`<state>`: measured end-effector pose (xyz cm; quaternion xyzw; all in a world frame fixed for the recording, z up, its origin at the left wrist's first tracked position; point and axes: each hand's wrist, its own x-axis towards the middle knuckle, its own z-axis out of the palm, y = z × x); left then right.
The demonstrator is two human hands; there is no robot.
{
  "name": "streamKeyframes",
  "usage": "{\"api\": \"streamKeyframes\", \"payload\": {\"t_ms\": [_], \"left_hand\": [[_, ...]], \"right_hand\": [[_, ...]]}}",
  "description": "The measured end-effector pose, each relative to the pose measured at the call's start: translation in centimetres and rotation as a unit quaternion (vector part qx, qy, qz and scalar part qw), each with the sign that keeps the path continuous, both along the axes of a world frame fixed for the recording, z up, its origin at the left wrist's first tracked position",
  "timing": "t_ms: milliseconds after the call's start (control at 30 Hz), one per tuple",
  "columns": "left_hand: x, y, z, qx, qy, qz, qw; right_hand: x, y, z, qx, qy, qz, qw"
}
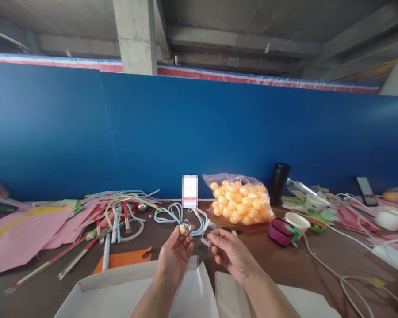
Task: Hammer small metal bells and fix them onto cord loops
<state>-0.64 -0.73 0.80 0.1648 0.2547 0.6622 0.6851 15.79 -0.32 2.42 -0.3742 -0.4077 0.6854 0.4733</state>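
Note:
My left hand [173, 260] is closed around a shiny silver ball [185, 228], held up between thumb and fingers above the table. To its right, my right hand [231, 254] has its thumb and fingertips pinched together; whatever they hold is too small to make out. A small whitish box-like piece [207, 230] shows right beside those fingertips, and I cannot tell whether they touch it. Looped pale blue cord [172, 213] lies just behind my hands. White paper or card [189, 293] is spread below my wrists.
A clear bag of orange balls [242, 203] sits behind my right hand, near a black bottle [280, 183], a purple pouch [280, 232] and a paper cup [297, 222]. Pink sheets [36, 234], straws and tubes [119, 216] and orange paper [122, 260] cover the left. A blue panel [185, 128] stands behind.

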Motion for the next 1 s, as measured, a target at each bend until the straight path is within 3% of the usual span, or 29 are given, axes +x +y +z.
{"api": "streamKeyframes", "payload": {"t_ms": [200,333,433,533,767,1000], "left_hand": [[0.0,0.2,-0.3,0.002,-0.006,-0.001,1.000],[0.0,0.3,-0.3,0.002,-0.007,0.003,1.000],[-0.1,0.2,-0.2,0.010,-0.009,-0.003,1.000],[-0.2,0.1,-0.1,0.017,-0.010,-0.007,1.000],[-0.2,-0.1,0.2,0.011,-0.014,-0.008,1.000],[-0.3,-0.2,0.2,0.003,-0.003,0.005,1.000]], "right_hand": [[0.2,0.2,-0.1,-0.011,0.063,0.005,0.998],[0.2,0.3,-0.3,0.042,-0.065,-0.026,0.997],[0.0,0.2,-0.5,0.111,-0.231,-0.050,0.965],[-0.1,0.2,-0.8,0.153,-0.328,-0.077,0.929],[1.3,1.5,-1.6,0.219,-0.395,-0.186,0.873],[5.4,3.2,-0.8,0.184,-0.457,-0.282,0.823]]}}
